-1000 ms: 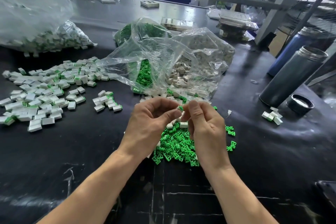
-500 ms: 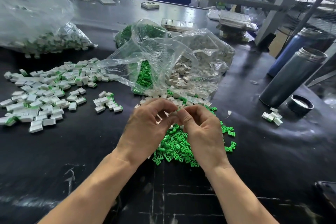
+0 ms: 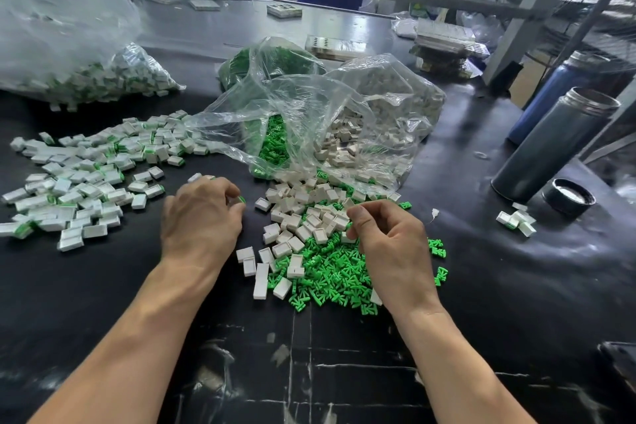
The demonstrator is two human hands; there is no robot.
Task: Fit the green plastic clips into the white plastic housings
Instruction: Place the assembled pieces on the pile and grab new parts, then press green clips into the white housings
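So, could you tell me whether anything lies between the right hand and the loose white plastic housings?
Nothing visible does: the right hand hovers directly over the loose white plastic housings and green plastic clips.

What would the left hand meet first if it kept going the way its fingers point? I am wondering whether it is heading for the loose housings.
Probably yes: the left hand has its curled fingers pointing right, and the nearest thing that way is a loose white housing at the pile's edge. Depth is unclear.

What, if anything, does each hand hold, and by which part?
The left hand grips a small piece; only its green tip shows past the fingertips. Whether the right hand, fingers curled over the housings, holds anything cannot be told.
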